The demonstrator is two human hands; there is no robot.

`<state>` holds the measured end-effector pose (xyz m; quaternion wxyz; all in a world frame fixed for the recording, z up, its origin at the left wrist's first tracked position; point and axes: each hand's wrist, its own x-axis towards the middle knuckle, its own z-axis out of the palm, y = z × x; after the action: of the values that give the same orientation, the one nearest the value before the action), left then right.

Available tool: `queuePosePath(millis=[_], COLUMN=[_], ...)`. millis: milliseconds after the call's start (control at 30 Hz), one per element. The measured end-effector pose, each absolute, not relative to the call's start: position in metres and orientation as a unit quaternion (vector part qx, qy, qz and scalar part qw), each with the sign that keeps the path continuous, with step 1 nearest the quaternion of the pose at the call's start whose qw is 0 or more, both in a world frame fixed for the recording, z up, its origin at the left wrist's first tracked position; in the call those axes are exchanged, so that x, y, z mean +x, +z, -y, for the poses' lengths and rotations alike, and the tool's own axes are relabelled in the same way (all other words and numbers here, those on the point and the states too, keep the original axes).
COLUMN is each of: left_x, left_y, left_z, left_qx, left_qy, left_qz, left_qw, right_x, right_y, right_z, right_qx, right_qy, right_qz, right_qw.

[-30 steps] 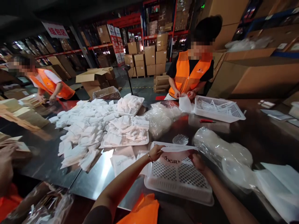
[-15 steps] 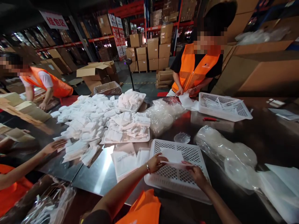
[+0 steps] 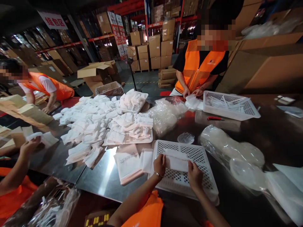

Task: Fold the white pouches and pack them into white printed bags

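Both my hands grip a folded white paper-like packet point(image 3: 177, 162) by its opposite ends, above an upturned white plastic basket point(image 3: 163, 181). My left hand point(image 3: 159, 165), with a bracelet at the wrist, is closed on the left end. On the right end, the fingers of my right hand point(image 3: 195, 175) are closed too. Another white piece point(image 3: 174, 153) lies on the basket just behind the packet. Left of the basket is a stack of flat printed white bags point(image 3: 127, 162), with smaller white sheets point(image 3: 147, 159) beside it.
A large heap of white packets point(image 3: 82, 123) and a filled tray point(image 3: 129, 129) lie to the left. Bagged clear plastic bowls point(image 3: 232, 151) rest at right, near a red-handled tool point(image 3: 215, 118). Co-workers in orange vests point(image 3: 200, 69) work across the table and at left.
My hands have drawn the white sheet into a narrower folded packet and now hold it by both ends. At left, a co-worker's hand has moved away from the heap with a white packet.
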<state>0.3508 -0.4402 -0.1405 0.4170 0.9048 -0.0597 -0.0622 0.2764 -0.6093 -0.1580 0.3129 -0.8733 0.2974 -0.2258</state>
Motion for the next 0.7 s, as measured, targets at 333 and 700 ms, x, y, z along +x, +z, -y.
queuePosePath(millis=[333, 700], left_x=[0.360, 0.361], left_y=[-0.140, -0.127], left_z=[0.439, 0.441], left_qx=[0.946, 0.952], left_qy=[-0.083, -0.116], left_qz=[0.058, 0.066], left_qw=[0.308, 0.275], right_x=[0.282, 0.286], right_y=[-0.169, -0.167], right_z=[0.612, 0.613], right_qx=[-0.905, -0.930], right_qy=[-0.203, -0.125], right_qz=[-0.308, -0.315], right_qw=[0.213, 0.145])
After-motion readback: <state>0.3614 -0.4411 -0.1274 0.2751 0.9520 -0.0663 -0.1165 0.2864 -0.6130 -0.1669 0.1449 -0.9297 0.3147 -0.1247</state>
